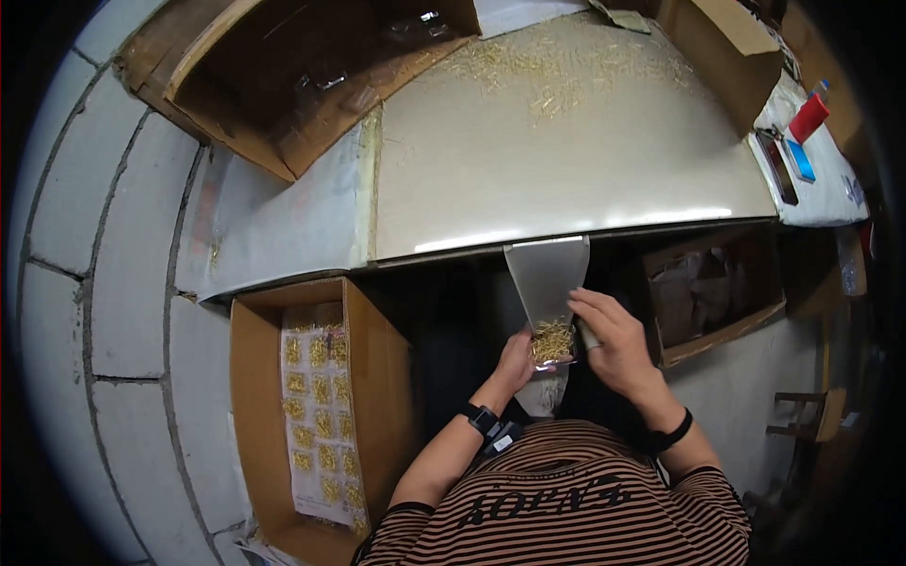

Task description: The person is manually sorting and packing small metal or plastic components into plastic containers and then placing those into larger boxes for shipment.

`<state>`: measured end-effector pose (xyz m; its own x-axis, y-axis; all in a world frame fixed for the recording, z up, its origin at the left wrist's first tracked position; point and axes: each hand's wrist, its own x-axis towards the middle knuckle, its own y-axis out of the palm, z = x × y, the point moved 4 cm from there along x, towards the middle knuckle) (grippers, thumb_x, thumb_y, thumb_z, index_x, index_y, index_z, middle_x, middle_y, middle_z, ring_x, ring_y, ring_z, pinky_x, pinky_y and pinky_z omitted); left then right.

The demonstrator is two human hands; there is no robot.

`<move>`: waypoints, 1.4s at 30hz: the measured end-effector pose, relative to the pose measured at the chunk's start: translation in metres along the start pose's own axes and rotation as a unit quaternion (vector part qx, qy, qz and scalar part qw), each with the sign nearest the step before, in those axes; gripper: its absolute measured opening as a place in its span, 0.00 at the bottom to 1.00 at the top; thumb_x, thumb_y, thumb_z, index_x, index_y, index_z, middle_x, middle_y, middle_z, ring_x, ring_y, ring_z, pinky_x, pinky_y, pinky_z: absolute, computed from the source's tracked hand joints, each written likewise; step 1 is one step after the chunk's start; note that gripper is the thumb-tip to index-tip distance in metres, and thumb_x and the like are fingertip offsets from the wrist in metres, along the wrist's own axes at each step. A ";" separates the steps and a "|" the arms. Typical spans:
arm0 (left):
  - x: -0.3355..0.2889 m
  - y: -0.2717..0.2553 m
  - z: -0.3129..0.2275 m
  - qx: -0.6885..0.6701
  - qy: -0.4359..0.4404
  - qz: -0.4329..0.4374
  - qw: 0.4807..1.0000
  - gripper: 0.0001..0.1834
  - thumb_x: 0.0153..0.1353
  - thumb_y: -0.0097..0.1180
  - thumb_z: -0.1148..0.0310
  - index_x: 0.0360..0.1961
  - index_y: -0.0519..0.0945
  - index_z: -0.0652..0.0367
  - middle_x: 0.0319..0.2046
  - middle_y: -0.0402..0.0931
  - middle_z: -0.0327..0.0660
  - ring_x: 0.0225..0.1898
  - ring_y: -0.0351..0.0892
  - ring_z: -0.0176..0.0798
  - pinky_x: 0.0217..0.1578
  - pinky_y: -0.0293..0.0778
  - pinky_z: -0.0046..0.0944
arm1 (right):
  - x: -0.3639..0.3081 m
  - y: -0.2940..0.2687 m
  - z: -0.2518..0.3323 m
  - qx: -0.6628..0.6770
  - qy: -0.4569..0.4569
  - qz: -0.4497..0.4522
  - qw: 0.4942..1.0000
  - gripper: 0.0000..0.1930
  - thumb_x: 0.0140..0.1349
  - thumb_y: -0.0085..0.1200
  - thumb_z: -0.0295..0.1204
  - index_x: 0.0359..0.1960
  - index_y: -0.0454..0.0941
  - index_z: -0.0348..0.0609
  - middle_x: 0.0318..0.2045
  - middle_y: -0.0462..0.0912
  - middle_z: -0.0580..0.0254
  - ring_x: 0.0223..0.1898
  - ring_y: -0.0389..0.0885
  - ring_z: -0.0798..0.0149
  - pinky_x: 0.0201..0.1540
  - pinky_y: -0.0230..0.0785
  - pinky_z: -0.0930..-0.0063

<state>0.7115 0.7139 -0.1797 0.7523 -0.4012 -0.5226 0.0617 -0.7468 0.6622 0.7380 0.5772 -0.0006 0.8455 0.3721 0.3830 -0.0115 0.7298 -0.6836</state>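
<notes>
A pale chute point(547, 274) slopes down from the table's front edge toward me. At its lower end lies a heap of small gold-coloured metal pins point(551, 340), in what looks like a small clear plastic box point(555, 364). My left hand point(514, 361) is closed around this box from the left, its fingertips showing beneath. Beside the chute's right edge is my right hand point(618, 347), its fingers stretched out toward the chute. A whitish edge shows under that palm, and I cannot make out what it belongs to. The right thumb is hidden.
More pins point(547, 75) lie scattered over the far part of the table point(566, 179). An open carton point(253, 396) at left contains rows of pin-filled clear packs point(323, 420). Another carton point(274, 85) holds clear boxes. A carton point(722, 330) stands right, below the table.
</notes>
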 end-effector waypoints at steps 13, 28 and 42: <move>-0.047 0.000 -0.010 0.025 0.017 0.007 1.000 0.14 0.68 0.44 0.63 0.45 0.74 0.63 0.34 0.78 0.41 0.30 0.81 0.34 0.23 0.81 0.32 | -0.054 0.046 -0.024 0.141 0.154 0.137 0.968 0.21 0.55 0.51 0.21 0.53 0.70 0.35 0.52 0.73 0.45 0.55 0.71 0.48 0.57 0.65 0.64; -0.063 0.036 -0.047 0.004 0.152 -0.110 0.982 0.12 0.68 0.44 0.63 0.43 0.75 0.60 0.37 0.77 0.39 0.35 0.78 0.30 0.33 0.77 0.30 | -0.039 0.037 0.025 0.005 -0.074 0.108 0.991 0.30 0.43 0.57 0.20 0.54 0.69 0.33 0.56 0.69 0.47 0.62 0.64 0.49 0.63 0.56 0.56; -0.069 0.033 -0.045 -0.019 0.155 -0.093 0.983 0.14 0.66 0.47 0.64 0.46 0.73 0.62 0.38 0.78 0.43 0.34 0.81 0.35 0.27 0.82 0.34 | -0.029 0.019 0.017 0.081 -0.025 0.010 0.996 0.23 0.50 0.58 0.21 0.51 0.72 0.37 0.52 0.73 0.49 0.54 0.73 0.49 0.56 0.66 0.63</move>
<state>0.6909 0.7411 -0.0979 0.8892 -0.0739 -0.4514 0.2375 -0.7688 0.5938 0.7041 0.5902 -0.0143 0.8168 0.4132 0.4027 -0.1179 0.8028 -0.5845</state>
